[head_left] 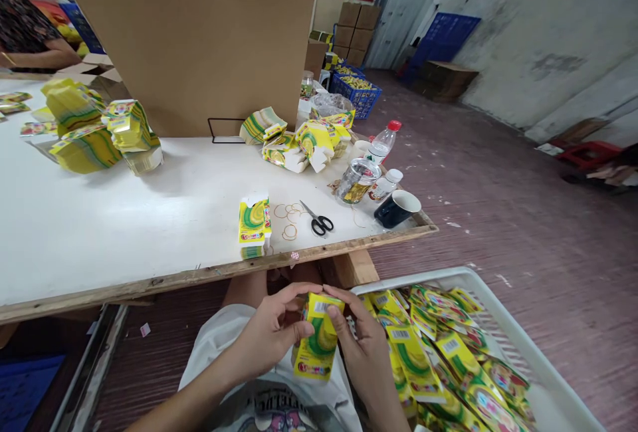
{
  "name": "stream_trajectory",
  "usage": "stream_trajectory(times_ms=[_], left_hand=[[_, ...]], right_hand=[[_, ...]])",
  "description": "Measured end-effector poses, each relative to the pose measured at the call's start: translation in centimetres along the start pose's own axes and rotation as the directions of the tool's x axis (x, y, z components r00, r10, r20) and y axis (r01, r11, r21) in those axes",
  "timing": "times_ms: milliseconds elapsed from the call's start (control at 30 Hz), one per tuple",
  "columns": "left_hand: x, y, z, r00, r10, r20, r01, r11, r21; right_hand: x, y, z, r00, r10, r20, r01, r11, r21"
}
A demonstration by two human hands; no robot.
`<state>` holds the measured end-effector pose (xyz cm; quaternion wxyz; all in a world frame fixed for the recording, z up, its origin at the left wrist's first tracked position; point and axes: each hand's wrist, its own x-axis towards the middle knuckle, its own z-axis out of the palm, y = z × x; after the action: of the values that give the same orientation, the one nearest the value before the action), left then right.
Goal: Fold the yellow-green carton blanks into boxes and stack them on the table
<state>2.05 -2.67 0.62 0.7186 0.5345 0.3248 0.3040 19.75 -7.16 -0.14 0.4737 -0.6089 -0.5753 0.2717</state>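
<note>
1. Carton (321, 345), centre of the clock face: a small upright box of thin printed card, yellow with green curves, held above the lap, a barcode near its top.
2. Left hand (276, 325), nine o'clock, and right hand (359, 342), three o'clock: the fingers of both are closed on the carton, thumbs on its front face, forefingers meeting near the upper edge.
3. Step in hand, as judged: handling the carton's upper end (whether a flap is tucked there cannot be told). The next move seems to call for light, even pressure, since such card would crease readily.
4. Tray (553, 399), four o'clock: pale, rigid, with slotted sides, heaped with glossy yellow cartons (413, 369) lying at mixed angles.
5. Carton stack (254, 222), eleven o'clock: flattened blanks by the near wooden edge of the smooth white counter (194, 219).
6. Scissors (321, 224), twelve o'clock: metal blades, black looped handles; thin tan loops (284, 234) lie just beside.
7. Dark mug (391, 211), one o'clock: cylindrical, tilted in view, near a clear jar (356, 183).
8. Cardboard sheet (189, 40), eleven o'clock, farther out: broad, flat, matt brown.
</note>
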Motion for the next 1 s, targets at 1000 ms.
stream_trajectory(times_ms=[1000], left_hand=[[-1.0,-2.1,-1.7,0.911,0.297,-0.287,-0.218,0.936,0.277]], right_hand=[[-0.5,0.1,4.1,0.954,0.297,0.037,-0.296,0.916,0.272]])
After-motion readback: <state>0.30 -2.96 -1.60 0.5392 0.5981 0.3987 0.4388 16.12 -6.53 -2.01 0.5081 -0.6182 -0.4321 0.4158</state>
